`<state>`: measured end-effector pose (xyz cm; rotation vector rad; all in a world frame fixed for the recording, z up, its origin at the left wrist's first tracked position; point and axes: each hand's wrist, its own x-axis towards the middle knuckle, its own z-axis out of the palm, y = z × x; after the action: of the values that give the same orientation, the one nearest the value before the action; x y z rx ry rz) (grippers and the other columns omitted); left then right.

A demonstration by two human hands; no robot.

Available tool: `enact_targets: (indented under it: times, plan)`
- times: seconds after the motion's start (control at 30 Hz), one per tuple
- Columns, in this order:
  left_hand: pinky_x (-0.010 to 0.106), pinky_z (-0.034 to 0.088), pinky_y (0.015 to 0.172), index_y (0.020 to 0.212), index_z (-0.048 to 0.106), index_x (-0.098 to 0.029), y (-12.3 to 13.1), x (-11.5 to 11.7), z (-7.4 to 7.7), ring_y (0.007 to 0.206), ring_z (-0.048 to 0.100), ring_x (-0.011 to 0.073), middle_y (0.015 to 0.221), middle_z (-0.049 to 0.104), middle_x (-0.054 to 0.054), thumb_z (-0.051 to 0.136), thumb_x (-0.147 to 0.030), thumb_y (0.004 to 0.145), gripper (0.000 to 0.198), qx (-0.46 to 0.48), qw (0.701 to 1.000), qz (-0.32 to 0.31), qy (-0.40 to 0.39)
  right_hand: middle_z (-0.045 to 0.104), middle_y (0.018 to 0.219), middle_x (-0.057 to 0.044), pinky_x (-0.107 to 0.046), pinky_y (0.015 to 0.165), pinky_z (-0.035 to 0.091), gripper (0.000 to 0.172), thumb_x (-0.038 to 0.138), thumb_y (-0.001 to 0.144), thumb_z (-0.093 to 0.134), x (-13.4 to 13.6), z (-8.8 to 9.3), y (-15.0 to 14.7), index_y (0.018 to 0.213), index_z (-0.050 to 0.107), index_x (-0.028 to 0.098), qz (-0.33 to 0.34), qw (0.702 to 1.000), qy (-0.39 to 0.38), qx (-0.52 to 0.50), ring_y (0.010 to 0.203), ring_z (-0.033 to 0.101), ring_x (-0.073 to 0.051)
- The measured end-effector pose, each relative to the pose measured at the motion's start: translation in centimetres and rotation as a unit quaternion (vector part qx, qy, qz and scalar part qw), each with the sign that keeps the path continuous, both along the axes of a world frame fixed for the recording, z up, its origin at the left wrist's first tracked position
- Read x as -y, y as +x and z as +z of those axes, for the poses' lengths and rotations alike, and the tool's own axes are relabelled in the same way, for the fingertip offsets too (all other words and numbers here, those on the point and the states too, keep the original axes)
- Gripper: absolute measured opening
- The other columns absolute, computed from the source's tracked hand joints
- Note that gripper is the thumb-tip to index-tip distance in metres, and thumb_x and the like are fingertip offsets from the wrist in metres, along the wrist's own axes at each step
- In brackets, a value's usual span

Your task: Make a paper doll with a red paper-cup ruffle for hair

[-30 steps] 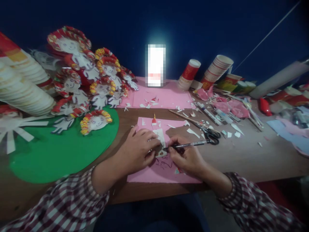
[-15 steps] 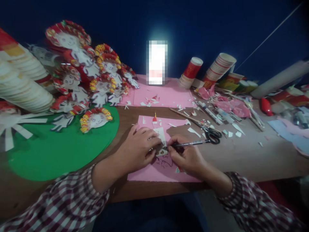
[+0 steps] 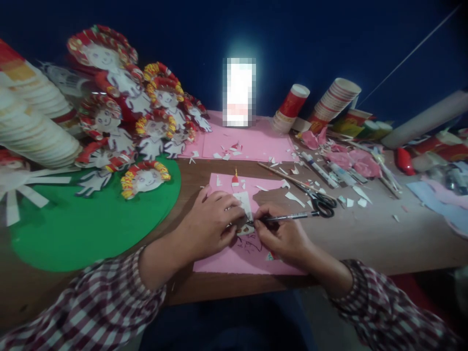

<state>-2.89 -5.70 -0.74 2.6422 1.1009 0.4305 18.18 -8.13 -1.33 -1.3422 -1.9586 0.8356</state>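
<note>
My right hand [image 3: 283, 237] is closed round a slim dark pen [image 3: 294, 215], its tip against a small white paper piece [image 3: 245, 204]. From the other side my left hand [image 3: 214, 222] presses that piece down with curled fingers, which cover part of it. Both hands rest over a pink sheet [image 3: 219, 264] with dark handwriting below the white piece. A small red-and-yellow pointed scrap [image 3: 235, 179] lies on the sheet beyond my left fingers. Just past the pen's far end are black-handled scissors [image 3: 323, 204].
Paper figures with red and yellow curled hair [image 3: 146, 180] stand at left, by a green sheet [image 3: 91, 234] and stacked paper cups [image 3: 32, 126]. A blurred bright screen [image 3: 240, 92] stands at the back. More cups [image 3: 334, 100], markers [image 3: 318, 168] and white scraps [image 3: 294, 199] lie at right.
The view has shifted very slightly. Both hands keep their places, the pen still at the white paper piece.
</note>
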Motion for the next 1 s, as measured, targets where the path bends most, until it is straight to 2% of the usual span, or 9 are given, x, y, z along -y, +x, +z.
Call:
enact_targets:
  times: [0.57, 0.9, 1.0]
  plan:
    - [0.051, 0.028, 0.102, 0.106, 0.061, -0.025, -0.04, 0.00, 0.03, 0.112, 0.052, 0.0267, 0.114, 0.062, 0.004, 0.052, -0.021, 0.083, 0.025, 0.002, 1.000, -0.004, -0.004, 0.053, 0.061, 0.003, -0.022, 0.049, 0.037, 0.006, 0.024, 0.082, 0.054, 0.07, 0.25, -0.06, 0.081, 0.054, 0.019, 0.007, 0.998, -0.059, -0.028, 0.051, 0.048, -0.009]
    - [0.052, 0.027, 0.102, 0.103, 0.065, -0.031, -0.08, 0.00, -0.22, 0.111, 0.050, 0.0259, 0.115, 0.060, 0.004, 0.050, -0.022, 0.087, 0.024, 0.010, 1.000, -0.001, -0.004, 0.052, 0.064, 0.003, -0.021, 0.050, 0.038, 0.001, 0.019, 0.081, 0.055, -0.08, 0.33, -0.14, 0.081, 0.054, 0.019, 0.024, 0.996, -0.060, -0.061, 0.052, 0.048, -0.008]
    - [0.052, 0.028, 0.100, 0.104, 0.065, -0.032, -0.05, -0.05, -0.23, 0.110, 0.051, 0.0260, 0.115, 0.060, 0.003, 0.051, -0.022, 0.086, 0.025, 0.010, 1.000, -0.003, -0.001, 0.051, 0.064, 0.004, -0.021, 0.048, 0.037, 0.002, 0.019, 0.081, 0.055, -0.08, 0.33, -0.12, 0.081, 0.053, 0.019, 0.000, 0.994, -0.070, -0.082, 0.051, 0.046, -0.008]
